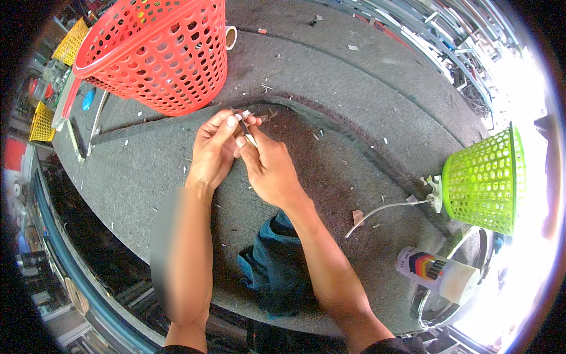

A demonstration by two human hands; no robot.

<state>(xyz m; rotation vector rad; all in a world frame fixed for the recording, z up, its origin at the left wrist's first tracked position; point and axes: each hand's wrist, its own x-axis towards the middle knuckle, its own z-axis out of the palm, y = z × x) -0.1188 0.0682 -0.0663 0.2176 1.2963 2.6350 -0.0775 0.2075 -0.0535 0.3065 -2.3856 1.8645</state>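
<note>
My left hand [211, 147] is closed, its thumb and fingers pinching a small white piece [246, 114]. Close against it, my right hand [271, 168] is wrapped round a slim tool with a dark strip and a pale edge [244, 126]. The tool's dark end meets the white piece at the left fingertips. Most of the tool is hidden inside the right hand, so its exact kind does not show. Both hands are raised over the grey carpeted surface [159, 177].
A big red perforated basket [177, 65] stands at the far left, a tape roll [230, 38] beside it. On the right are a green basket [480, 183], a thin white tube [383, 206] and a lying spray can [436, 274]. Small scraps litter the carpet. Metal lengths [454, 47] lie far right.
</note>
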